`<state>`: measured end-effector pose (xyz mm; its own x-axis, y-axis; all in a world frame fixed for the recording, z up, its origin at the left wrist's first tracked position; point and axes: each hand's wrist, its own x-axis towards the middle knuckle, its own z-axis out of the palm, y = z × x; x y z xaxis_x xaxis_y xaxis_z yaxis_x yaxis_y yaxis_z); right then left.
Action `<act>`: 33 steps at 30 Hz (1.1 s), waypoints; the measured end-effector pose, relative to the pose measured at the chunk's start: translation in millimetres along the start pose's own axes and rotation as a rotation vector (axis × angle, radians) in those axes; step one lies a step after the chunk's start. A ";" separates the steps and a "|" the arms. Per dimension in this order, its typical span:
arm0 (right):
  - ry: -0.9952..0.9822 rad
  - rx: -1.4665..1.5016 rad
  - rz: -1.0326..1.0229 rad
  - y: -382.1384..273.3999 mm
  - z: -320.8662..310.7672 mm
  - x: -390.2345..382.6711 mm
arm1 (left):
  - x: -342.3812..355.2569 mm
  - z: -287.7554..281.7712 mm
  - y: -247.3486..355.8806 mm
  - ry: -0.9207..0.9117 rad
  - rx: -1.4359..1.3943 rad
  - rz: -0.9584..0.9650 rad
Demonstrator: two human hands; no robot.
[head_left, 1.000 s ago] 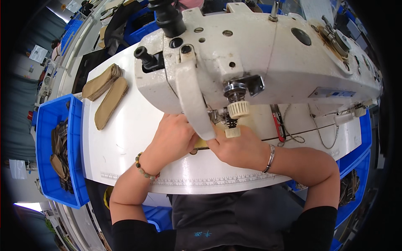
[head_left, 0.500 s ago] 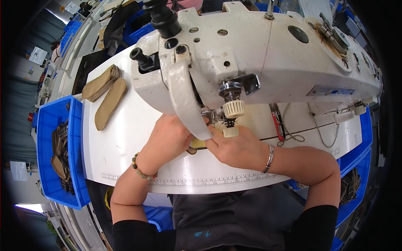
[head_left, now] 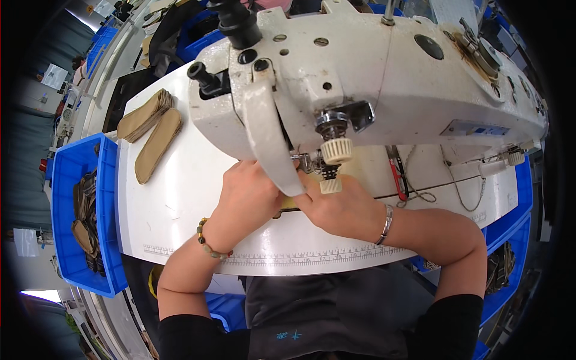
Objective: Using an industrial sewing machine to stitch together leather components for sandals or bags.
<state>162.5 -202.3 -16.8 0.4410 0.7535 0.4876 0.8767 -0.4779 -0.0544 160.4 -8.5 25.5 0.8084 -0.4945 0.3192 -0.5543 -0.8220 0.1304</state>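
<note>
At the sewing machine, both my hands meet beneath the needle area. My left hand is closed, its fingers curled in and partly hidden behind the machine's curved white guard. From the other side, my right hand is closed too, its thumb pointing toward the left hand and its fingertips hidden. Between them a sliver of a brown piece with a dark edge shows, pressed at the yellowish plate. Most of that piece is covered by my hands and the machine.
Stacked tan sole-shaped pieces lie on the white table at the left. A blue bin of dark and tan pieces stands beside it. Red-handled snips and a loose cord lie right of my hands. A ruler strip runs along the near edge.
My left hand has shifted slightly away from me, its wrist and bracelet moving a little right. Less of the brown edge shows between the hands. My right hand has barely moved.
</note>
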 end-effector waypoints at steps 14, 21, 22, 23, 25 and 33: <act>-0.161 0.022 0.001 7.0 -12.6 -3.9 | -1.0 -7.0 -3.0 -0.041 0.011 -0.020; -0.166 0.067 0.005 9.2 -10.1 -2.7 | -8.7 -5.5 -12.0 -0.035 0.009 0.052; -0.111 0.123 0.084 10.9 -8.3 -3.3 | -9.6 -3.2 -14.5 -0.034 0.011 0.050; -0.055 0.179 0.162 11.9 -7.4 -2.9 | -10.7 -1.0 -17.5 -0.059 0.066 0.053; -0.061 0.132 0.243 11.7 -13.1 0.9 | -10.1 1.1 -20.9 -0.087 0.121 0.052; 0.018 0.193 0.270 24.2 1.8 -1.6 | -10.1 3.8 -22.5 0.036 0.094 0.149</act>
<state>183.3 -214.3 -20.4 0.6604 0.6023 0.4485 0.7497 -0.5636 -0.3468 165.5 14.0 15.8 0.7102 -0.6039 0.3618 -0.6451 -0.7640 -0.0090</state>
